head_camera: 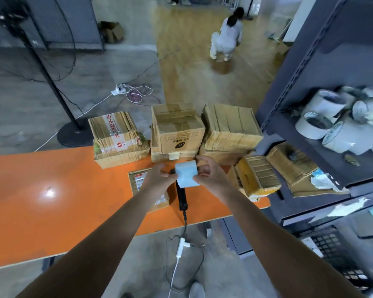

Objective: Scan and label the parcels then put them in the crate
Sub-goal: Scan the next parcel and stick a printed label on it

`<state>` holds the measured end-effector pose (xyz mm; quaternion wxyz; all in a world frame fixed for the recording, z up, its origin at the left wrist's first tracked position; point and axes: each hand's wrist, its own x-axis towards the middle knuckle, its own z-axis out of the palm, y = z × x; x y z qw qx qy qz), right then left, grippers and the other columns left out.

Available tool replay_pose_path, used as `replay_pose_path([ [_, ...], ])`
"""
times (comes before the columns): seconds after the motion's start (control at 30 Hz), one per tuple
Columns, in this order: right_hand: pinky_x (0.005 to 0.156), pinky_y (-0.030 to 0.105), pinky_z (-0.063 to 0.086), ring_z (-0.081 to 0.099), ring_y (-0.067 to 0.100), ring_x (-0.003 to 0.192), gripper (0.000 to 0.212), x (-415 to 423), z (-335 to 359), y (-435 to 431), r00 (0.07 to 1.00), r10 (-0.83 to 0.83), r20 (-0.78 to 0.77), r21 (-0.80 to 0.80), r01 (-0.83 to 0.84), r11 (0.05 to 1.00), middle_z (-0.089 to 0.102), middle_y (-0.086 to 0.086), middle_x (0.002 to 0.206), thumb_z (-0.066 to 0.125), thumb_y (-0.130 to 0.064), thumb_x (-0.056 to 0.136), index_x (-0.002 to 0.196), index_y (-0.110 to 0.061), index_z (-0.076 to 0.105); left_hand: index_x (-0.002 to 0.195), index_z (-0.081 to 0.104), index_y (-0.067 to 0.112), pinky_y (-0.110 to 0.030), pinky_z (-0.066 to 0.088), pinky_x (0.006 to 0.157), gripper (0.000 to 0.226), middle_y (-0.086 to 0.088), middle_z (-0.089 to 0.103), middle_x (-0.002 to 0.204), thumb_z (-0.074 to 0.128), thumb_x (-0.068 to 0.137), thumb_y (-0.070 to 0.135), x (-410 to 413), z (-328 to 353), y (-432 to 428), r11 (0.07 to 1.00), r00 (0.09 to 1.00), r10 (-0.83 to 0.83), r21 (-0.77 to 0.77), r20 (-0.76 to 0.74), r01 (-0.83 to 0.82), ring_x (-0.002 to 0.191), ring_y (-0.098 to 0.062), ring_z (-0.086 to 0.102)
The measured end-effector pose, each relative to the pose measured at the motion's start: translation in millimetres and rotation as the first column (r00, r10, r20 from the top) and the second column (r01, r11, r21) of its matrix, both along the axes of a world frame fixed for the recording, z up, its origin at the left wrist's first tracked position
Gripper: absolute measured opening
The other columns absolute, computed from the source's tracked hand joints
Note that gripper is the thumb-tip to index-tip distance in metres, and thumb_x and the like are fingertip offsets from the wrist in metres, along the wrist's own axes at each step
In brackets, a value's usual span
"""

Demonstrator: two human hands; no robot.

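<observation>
Both my hands hold a pale blue roll of labels above the orange table. My left hand pinches its left edge and my right hand pinches its right side. Under my left forearm lies a flat cardboard parcel with a printed label. A black handheld scanner lies on the table below the roll, its cable hanging off the near edge. Several taped cardboard parcels are stacked along the table's far edge. A black crate stands low at the right.
A dark metal shelf at the right holds white tape rolls and torn parcels. A fan stand base and loose cables lie on the floor beyond the table. A person crouches far off.
</observation>
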<state>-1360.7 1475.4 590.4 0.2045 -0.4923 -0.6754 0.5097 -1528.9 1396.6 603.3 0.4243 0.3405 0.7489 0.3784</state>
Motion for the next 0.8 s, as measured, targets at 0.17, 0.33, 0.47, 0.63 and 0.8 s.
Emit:
replay_pose_path([
  [0.17,0.091,0.029,0.055,0.066,0.010,0.103,0.063,-14,12,-8,0.991,0.105,-0.083,-0.018,-0.107,0.994,0.070,0.000,0.108,0.072,-0.008,0.084,0.138,-0.026,0.046,0.128,0.053,0.012,-0.035,0.054,0.084,0.051,-0.004,0.065,0.103,0.074,0.081,0.007,-9,12,-10,0.991,0.989,0.048,0.116,0.138,-0.064,0.090,-0.016,0.064],
  [0.33,0.088,0.025,0.052,0.065,0.005,0.097,0.050,-27,20,-17,0.986,0.051,-0.161,-0.032,-0.057,0.998,0.067,-0.008,0.106,0.070,-0.015,0.089,0.133,-0.030,0.052,0.130,0.050,0.023,-0.021,0.050,0.066,0.058,0.000,0.068,0.098,0.074,0.081,0.006,-21,16,-25,0.977,0.999,-0.017,0.214,0.050,0.006,0.086,-0.011,0.064],
  [0.47,0.091,0.023,0.051,0.065,0.006,0.100,0.047,-34,19,-22,0.985,0.129,-0.117,0.064,-0.122,0.990,0.068,-0.004,0.105,0.072,-0.016,0.087,0.129,-0.031,0.056,0.136,0.044,0.020,-0.010,0.049,0.056,0.060,0.004,0.068,0.093,0.071,0.084,0.004,-30,14,-34,0.975,0.992,-0.016,0.224,0.127,-0.013,0.082,-0.008,0.065],
  [0.63,0.085,0.016,0.049,0.063,0.005,0.100,0.036,-42,23,-30,0.978,0.182,-0.102,0.093,-0.172,0.981,0.066,-0.007,0.106,0.065,-0.013,0.093,0.123,-0.032,0.059,0.135,0.046,0.021,-0.014,0.049,0.060,0.060,-0.001,0.067,0.097,0.073,0.083,0.007,-39,6,-41,0.972,0.999,-0.003,0.235,0.044,-0.007,0.086,-0.012,0.065],
  [0.8,0.091,0.019,0.049,0.062,-0.002,0.097,0.029,-51,22,-28,0.987,0.155,-0.041,0.192,-0.145,0.971,0.065,-0.012,0.104,0.062,-0.017,0.096,0.124,-0.023,0.063,0.132,0.048,0.027,-0.020,0.049,0.072,0.056,0.006,0.066,0.094,0.072,0.083,0.011,-42,2,-46,0.963,0.993,-0.029,0.264,-0.116,0.059,0.089,-0.009,0.062],
])
